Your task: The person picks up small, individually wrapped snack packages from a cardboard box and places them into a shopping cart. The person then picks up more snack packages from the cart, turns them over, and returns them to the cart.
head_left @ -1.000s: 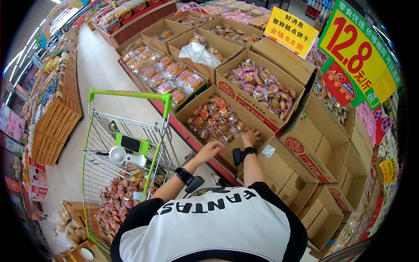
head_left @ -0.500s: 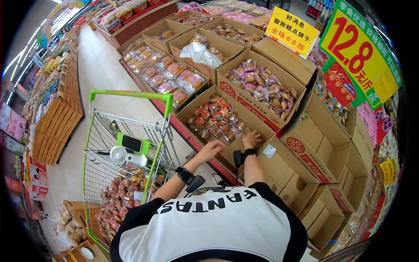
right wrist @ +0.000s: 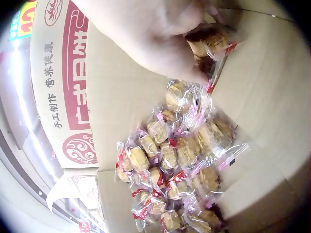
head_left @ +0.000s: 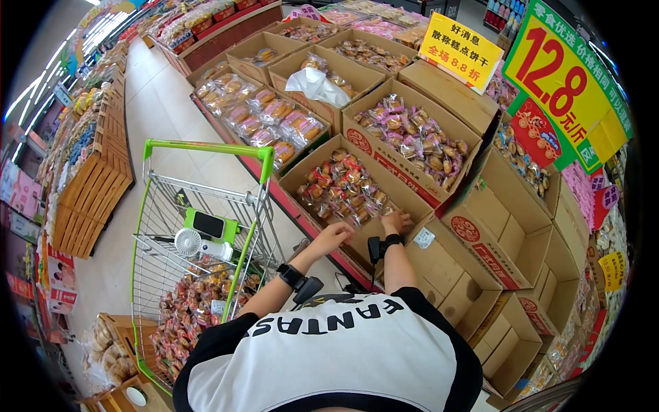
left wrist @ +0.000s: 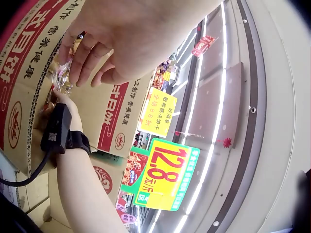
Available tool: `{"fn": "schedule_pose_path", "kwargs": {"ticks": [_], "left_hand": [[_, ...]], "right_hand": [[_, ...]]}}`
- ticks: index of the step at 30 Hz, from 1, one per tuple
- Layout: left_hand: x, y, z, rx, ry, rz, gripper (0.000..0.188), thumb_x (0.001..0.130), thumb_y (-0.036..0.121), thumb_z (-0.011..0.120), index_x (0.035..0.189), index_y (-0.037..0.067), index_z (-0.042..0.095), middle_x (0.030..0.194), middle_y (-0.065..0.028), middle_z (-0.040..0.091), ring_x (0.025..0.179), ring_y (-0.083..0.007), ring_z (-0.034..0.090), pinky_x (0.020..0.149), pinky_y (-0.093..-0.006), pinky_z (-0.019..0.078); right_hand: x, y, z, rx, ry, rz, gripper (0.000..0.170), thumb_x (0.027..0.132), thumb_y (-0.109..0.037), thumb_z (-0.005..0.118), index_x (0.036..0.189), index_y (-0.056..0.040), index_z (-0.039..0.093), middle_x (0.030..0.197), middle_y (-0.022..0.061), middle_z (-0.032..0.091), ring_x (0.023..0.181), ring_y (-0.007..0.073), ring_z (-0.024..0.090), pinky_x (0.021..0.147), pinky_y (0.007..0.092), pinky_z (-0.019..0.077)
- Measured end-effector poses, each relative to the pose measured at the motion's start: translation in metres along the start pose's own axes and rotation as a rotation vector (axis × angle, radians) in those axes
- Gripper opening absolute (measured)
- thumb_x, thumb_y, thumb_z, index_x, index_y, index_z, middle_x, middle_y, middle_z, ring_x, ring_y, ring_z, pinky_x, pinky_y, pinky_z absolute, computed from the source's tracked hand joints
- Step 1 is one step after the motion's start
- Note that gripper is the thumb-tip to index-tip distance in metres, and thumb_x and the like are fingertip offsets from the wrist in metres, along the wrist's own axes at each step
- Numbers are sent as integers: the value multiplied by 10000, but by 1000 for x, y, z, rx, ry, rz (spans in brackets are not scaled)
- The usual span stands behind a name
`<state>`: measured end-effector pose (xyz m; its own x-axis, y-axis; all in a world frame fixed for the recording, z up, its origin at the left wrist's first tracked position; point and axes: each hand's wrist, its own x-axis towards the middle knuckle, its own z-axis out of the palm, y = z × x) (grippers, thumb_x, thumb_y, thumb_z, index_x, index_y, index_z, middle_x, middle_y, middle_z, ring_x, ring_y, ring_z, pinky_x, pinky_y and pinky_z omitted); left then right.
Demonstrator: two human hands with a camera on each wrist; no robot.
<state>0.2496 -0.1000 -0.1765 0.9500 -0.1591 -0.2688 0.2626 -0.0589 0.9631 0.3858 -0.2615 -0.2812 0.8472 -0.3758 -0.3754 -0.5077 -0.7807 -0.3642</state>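
Small wrapped pastries [head_left: 343, 185] [right wrist: 167, 160] fill the far left part of an open cardboard box [head_left: 412, 199]. My right hand [head_left: 396, 222] [right wrist: 150, 34] is low in the box at the pile's near right edge, its thumb and fingers round one wrapped pastry [right wrist: 206, 46], partly hidden by the hand. My left hand [head_left: 332, 237] [left wrist: 121, 39] hovers at the box's near left side, fingers loosely bent and apart, holding nothing. In the left wrist view the right hand [left wrist: 68, 102] appears beyond the left fingers.
A shopping cart [head_left: 206, 147] with many wrapped snacks [head_left: 185, 312], a phone [head_left: 207, 224] and a small white fan [head_left: 187, 242] stands at the left. More cardboard boxes [head_left: 449, 275] surround the pastry box. Price signs [head_left: 563, 82] rise at the back right.
My right hand has drawn slightly towards me, its fingers less spread in the head view. My left hand stays almost in place. The pile looks unchanged.
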Motion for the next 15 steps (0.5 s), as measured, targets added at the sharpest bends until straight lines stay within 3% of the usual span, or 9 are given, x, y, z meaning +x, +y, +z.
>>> {"fn": "schedule_pose_path", "kwargs": {"ticks": [7, 9, 10, 12, 13, 15], "left_hand": [[-4, 4, -2, 20, 22, -40, 172, 822, 122, 407, 911, 10, 502, 813, -60, 543, 737, -134, 530, 661, -246, 430], [-4, 2, -4, 24, 10, 0, 172, 821, 123, 407, 910, 11, 502, 810, -61, 544, 737, -137, 530, 657, -246, 431], [-4, 2, -4, 24, 11, 1, 172, 821, 123, 407, 910, 11, 502, 810, -61, 544, 737, -137, 530, 657, -246, 431], [-4, 1, -4, 8, 16, -25, 166, 818, 115, 404, 905, 12, 501, 807, -62, 545, 738, -139, 529, 654, -245, 431], [-4, 2, -4, 7, 15, -25, 166, 818, 115, 404, 905, 12, 501, 807, -62, 545, 738, -139, 529, 654, -245, 431], [-4, 2, -4, 11, 21, -22, 159, 813, 102, 403, 899, 10, 500, 805, -64, 545, 738, -140, 529, 654, -248, 432]], "right_hand": [[10, -2, 5, 129, -83, 30, 726, 630, -258, 641, 1218, -76, 256, 1295, 160, 138, 1188, 372, 106, 922, 490, 208], [-1, -7, -8, 169, -71, 32, 503, 678, -178, 573, 1108, 15, 396, 1215, 212, 312, 1147, 351, 252, 896, 439, 281], [-4, -9, -17, 169, -71, 31, 503, 678, -178, 573, 1108, 15, 396, 1215, 212, 312, 1147, 351, 252, 896, 439, 281], [-5, -9, -31, 31, -237, -253, 364, 656, -205, 569, 944, 17, 542, 1036, 212, 499, 1008, 314, 455, 826, 377, 366], [7, -5, -21, 31, -236, -252, 364, 656, -205, 569, 944, 17, 542, 1036, 212, 499, 1008, 314, 455, 826, 377, 366], [23, -4, -3, 142, -196, -209, 298, 636, -244, 576, 805, 0, 599, 887, 203, 561, 846, 312, 547, 754, 353, 412]]}}
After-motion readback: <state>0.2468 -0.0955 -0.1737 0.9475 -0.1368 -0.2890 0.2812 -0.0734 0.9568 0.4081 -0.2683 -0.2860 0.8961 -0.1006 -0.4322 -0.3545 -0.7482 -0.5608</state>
